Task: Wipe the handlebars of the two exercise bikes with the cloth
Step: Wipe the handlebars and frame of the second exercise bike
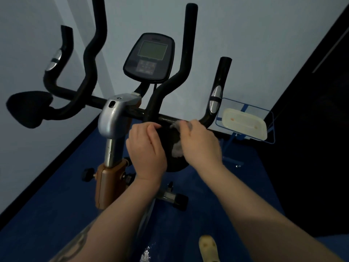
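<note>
**Both hands at the right elbow pad, the crossbar running left to right just beyond them**

At far left, a black elbow pad [28, 108] sticks out from the handlebar [90, 100], with the left upright grip [56, 59] and its silver pulse sensor rising above it. Moving right, the bar's long axis lies left to right across the scene, passing behind the silver clamp housing [115, 114] on the bike's post. Above and beyond the clamp sits the console [150, 55], its screen dark.

Just right of the post is the left hand [146, 150], fingers curled over the left edge of the right elbow pad [172, 148], apparently steadying it. Next to it, the right hand [200, 142] has its fingers bent round a pale grey cloth [178, 150]; tufts of the cloth show above the knuckles and against the pad's face. The cloth therefore sits on the pad, just on the near side of the crossbar and touching or nearly touching it; which of the two I cannot tell.

Further right, the bar bends up into the right upright grip [217, 97]. That grip lies up and to the far right of the cloth hand, so the right hand is the nearer one for it, and I judge a stroke would follow the bend upward. Beyond it stands a blue wire frame [272, 127] carrying a pale tray [245, 123].
</note>
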The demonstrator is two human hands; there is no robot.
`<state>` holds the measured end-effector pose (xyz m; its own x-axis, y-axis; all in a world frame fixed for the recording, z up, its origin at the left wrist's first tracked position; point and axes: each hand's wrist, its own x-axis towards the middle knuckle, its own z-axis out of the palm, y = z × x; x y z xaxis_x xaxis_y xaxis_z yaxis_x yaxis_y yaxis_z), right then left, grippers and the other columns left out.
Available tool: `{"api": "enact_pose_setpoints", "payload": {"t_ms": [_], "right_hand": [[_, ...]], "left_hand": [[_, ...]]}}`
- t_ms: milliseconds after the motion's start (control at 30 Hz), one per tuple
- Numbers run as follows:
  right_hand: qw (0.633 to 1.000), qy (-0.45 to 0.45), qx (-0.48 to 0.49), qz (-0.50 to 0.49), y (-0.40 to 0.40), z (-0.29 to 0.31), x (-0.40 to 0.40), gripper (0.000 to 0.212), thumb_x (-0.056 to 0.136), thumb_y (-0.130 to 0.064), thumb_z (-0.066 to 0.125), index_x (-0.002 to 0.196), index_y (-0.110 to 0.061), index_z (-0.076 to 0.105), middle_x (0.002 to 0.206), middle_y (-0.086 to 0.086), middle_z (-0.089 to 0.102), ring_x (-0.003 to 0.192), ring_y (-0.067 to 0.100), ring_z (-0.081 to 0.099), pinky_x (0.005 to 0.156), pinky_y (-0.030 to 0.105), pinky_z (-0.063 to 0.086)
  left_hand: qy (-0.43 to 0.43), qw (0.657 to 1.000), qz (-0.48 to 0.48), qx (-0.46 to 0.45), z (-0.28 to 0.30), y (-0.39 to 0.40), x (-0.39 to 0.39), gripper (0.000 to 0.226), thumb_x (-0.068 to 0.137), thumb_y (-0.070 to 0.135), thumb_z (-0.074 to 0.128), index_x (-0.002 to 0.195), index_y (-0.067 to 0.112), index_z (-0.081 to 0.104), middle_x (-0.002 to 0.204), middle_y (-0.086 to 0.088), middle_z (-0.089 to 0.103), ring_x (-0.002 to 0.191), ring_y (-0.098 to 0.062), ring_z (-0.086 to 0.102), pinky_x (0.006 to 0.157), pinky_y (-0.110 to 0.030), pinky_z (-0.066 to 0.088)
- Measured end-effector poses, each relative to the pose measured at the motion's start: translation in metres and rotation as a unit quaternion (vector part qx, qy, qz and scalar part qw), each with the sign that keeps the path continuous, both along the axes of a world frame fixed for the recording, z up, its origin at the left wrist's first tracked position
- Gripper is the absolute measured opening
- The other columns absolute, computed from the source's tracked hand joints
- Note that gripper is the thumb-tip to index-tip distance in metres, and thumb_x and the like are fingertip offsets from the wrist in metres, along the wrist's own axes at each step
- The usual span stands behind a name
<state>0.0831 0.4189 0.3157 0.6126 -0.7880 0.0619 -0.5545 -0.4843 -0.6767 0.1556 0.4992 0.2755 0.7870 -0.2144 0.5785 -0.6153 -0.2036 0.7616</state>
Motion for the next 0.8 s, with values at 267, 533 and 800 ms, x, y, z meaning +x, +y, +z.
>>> {"api": "enact_pose_setpoints", "payload": {"t_ms": [267, 533, 800], "right_hand": [[0.998, 0.043, -0.015, 0.036, -0.012, 0.005, -0.004, 0.05, 0.099, -0.052, 0.021, 0.088, -0.021, 0.059, 0.085, -0.001, 0.062, 0.081, 0.022, 0.057, 0.066, 0.034, 0.044], [0.984, 0.057, -0.123, 0.117, -0.022, 0.013, -0.053, 0.048, 0.095, -0.058, 0.015, 0.068, -0.029, 0.042, 0.062, -0.012, 0.049, 0.062, 0.014, 0.053, 0.054, 0.032, 0.04], [0.881, 0.09, -0.309, 0.346, -0.08, 0.025, 0.018, 0.031, 0.102, -0.038, 0.029, 0.119, -0.025, 0.052, 0.11, 0.002, 0.055, 0.098, 0.022, 0.054, 0.08, 0.041, 0.045]], "left_hand": [[0.01, 1.0, 0.017, -0.015, 0.001, -0.001, -0.002, 0.033, 0.098, 0.021, 0.031, 0.09, 0.011, 0.061, 0.086, 0.004, 0.051, 0.079, -0.017, 0.052, 0.073, -0.046, 0.044], [-0.007, 0.996, 0.034, 0.081, 0.01, 0.002, -0.002, 0.025, 0.095, 0.026, 0.038, 0.087, 0.021, 0.061, 0.085, 0.006, 0.055, 0.078, -0.012, 0.047, 0.071, -0.04, 0.04], [-0.002, 0.975, 0.084, 0.204, 0.047, -0.022, 0.017, 0.023, 0.091, 0.022, 0.052, 0.112, 0.018, 0.059, 0.112, 0.001, 0.057, 0.101, -0.016, 0.053, 0.081, -0.038, 0.048]]}}
